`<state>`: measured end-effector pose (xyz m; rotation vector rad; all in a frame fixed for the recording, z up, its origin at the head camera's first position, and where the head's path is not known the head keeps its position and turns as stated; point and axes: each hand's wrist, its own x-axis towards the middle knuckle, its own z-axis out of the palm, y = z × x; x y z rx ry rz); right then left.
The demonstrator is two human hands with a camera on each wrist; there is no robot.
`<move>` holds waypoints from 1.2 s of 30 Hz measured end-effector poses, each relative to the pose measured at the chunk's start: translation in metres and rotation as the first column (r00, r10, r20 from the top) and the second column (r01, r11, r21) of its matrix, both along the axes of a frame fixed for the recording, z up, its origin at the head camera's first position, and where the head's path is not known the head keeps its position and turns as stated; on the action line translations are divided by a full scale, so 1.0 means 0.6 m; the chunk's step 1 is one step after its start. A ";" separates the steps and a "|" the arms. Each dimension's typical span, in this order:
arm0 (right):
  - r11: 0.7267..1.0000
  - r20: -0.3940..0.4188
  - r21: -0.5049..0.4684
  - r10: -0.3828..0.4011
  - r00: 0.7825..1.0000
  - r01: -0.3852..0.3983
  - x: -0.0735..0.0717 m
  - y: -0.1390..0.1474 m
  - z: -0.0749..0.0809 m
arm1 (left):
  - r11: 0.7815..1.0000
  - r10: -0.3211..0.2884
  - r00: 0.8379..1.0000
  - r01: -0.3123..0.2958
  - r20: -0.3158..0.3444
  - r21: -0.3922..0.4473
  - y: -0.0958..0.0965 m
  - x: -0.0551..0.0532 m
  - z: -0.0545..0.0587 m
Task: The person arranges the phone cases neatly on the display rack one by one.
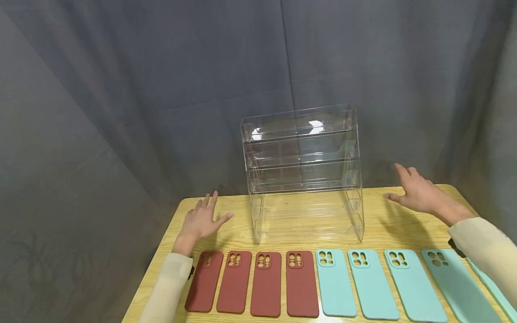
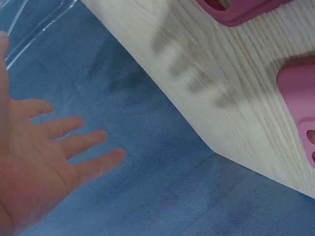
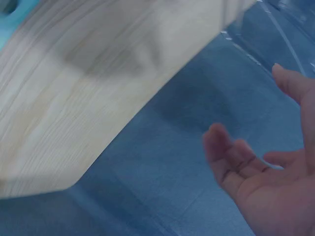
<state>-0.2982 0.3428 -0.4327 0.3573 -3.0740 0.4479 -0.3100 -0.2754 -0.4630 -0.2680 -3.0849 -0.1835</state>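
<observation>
A clear plastic tiered rack (image 1: pixel 307 188) stands near the back of the wooden table. To its left my left hand (image 1: pixel 200 220) hovers with fingers spread, holding nothing; the left wrist view shows the palm (image 2: pixel 34 162) bare. My right hand (image 1: pixel 420 193) is raised on the rack's other side, apart from it, with its fingers loosely extended and nothing in them. Along the front lie several dark red phone cases (image 1: pixel 265 287) at the left and several mint green phone cases (image 1: pixel 336 285) at the right. My right sleeve partly hides the rightmost green case.
The pale wooden table (image 1: pixel 230 233) has its back edge close to a grey curtain (image 1: pixel 194 89). Its left corner shows beneath the left hand in the left wrist view. Light glares off the rack's top tiers.
</observation>
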 end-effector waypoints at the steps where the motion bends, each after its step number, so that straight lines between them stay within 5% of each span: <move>1: 1.000 -0.009 -0.018 0.003 1.000 -0.003 -0.001 -0.001 0.004 | 1.000 -0.006 1.000 0.006 0.001 0.009 -0.001 0.002 0.001; 11: 0.986 -0.076 -0.162 0.028 0.997 -0.040 0.004 -0.029 0.026 | 0.990 -0.041 0.999 0.036 0.033 0.138 -0.029 0.026 0.004; 24: 0.923 0.037 -0.384 0.051 0.998 -0.033 0.015 -0.067 0.038 | 0.970 -0.001 0.995 -0.024 0.101 0.244 -0.075 0.078 -0.029; 36: 0.795 0.201 -0.605 0.110 0.973 0.035 0.016 -0.063 0.043 | 0.974 0.060 0.990 -0.086 0.130 0.209 -0.110 0.118 -0.048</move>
